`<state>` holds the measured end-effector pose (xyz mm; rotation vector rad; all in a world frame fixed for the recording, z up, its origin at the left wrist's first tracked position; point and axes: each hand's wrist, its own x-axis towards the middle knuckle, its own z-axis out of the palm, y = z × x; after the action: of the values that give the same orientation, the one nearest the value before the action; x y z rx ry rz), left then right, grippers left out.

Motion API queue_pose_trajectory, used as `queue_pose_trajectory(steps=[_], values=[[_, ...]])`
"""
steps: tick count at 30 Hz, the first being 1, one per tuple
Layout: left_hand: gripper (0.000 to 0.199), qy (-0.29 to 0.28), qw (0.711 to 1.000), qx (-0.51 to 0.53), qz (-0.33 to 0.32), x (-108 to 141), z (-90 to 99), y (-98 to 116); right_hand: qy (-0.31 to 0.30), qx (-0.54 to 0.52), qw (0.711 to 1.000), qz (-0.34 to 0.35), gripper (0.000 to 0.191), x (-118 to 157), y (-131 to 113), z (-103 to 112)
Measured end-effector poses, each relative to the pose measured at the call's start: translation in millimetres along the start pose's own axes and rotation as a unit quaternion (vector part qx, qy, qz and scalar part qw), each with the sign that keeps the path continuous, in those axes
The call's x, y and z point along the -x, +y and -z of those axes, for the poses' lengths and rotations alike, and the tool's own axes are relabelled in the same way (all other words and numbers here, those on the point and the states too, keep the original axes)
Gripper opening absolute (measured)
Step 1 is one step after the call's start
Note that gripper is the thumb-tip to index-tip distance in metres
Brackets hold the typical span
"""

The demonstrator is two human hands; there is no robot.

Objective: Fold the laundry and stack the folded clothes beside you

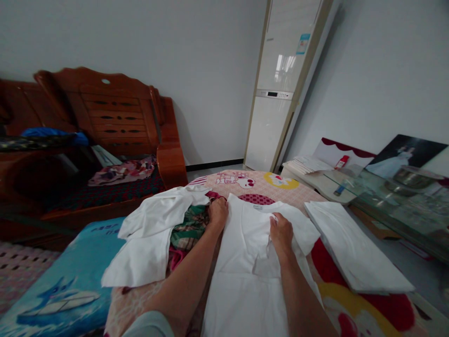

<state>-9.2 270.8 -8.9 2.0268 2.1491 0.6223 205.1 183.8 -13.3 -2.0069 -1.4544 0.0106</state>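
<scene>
A white short-sleeved shirt (242, 285) lies spread in front of me, its collar end away from me. My right hand (281, 232) is closed, pinching the shirt fabric just below the neckline on the right. At the shirt's upper left edge, my left hand (218, 211) is curled closed on the shirt's border; its fingertips are partly hidden. Beside that hand sits a green plaid cloth (191, 229) with pink fabric around it. Another white garment (147, 236) partly covers the plaid cloth. On the right rests a folded white garment (356, 245).
A patterned pink cover (231, 180) lies beneath the clothes. A blue cushion (66, 281) is at lower left, with a wooden sofa (115, 110) behind. On the right stands a glass table (396, 210) with a metal bowl (414, 177). A tall white cabinet unit (270, 126) fills the corner.
</scene>
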Motion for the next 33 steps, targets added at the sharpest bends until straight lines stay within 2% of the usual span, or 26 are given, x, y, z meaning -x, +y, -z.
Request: queue_pose_trajectory(steps=[7, 12, 16, 18, 20, 22, 24, 25, 27, 29, 33], values=[[0.021, 0.014, 1.000, 0.015, -0.010, -1, -3.9, -1, 0.001, 0.026, 0.999, -0.026, 0.027, 0, 2, 5], [0.020, 0.017, 0.999, 0.047, 0.018, -3, -5.8, -2, 0.010, 0.005, 1.000, -0.020, 0.024, -1, 4, 6], [0.016, 0.041, 0.997, 0.056, 0.014, 0, -2.6, 1, 0.008, 0.069, 0.997, -0.013, 0.028, 3, 2, 8], [0.015, 0.065, 0.994, 0.078, -0.027, 3, 1.7, 6, 0.034, 0.081, 0.996, -0.006, 0.030, 4, -2, 10], [0.017, 0.058, 0.983, 0.126, -0.116, 8, 5.1, 11, 0.067, 0.058, 0.996, 0.022, 0.029, 5, -7, 12], [0.020, 0.002, 0.957, 0.176, -0.232, 14, 4.8, 16, 0.069, 0.023, 0.995, 0.072, 0.027, 4, -10, 11], [0.022, -0.068, 0.927, 0.182, -0.322, 19, -0.4, 19, 0.024, 0.016, 0.993, 0.118, 0.023, 4, -9, 8], [0.026, -0.093, 0.919, 0.166, -0.345, 21, -4.3, 18, -0.006, 0.025, 0.992, 0.126, 0.021, 4, -8, 6], [0.037, -0.118, 0.919, 0.119, -0.356, 22, -12.7, 16, -0.057, 0.048, 0.991, 0.114, 0.019, 4, -3, 1], [0.044, -0.121, 0.927, 0.082, -0.345, 21, -19.4, 13, -0.080, 0.050, 0.991, 0.090, 0.020, 4, 2, -2], [0.047, -0.111, 0.932, 0.064, -0.339, 17, -24.1, 11, -0.072, 0.009, 0.993, 0.091, 0.022, 3, 6, -1]])
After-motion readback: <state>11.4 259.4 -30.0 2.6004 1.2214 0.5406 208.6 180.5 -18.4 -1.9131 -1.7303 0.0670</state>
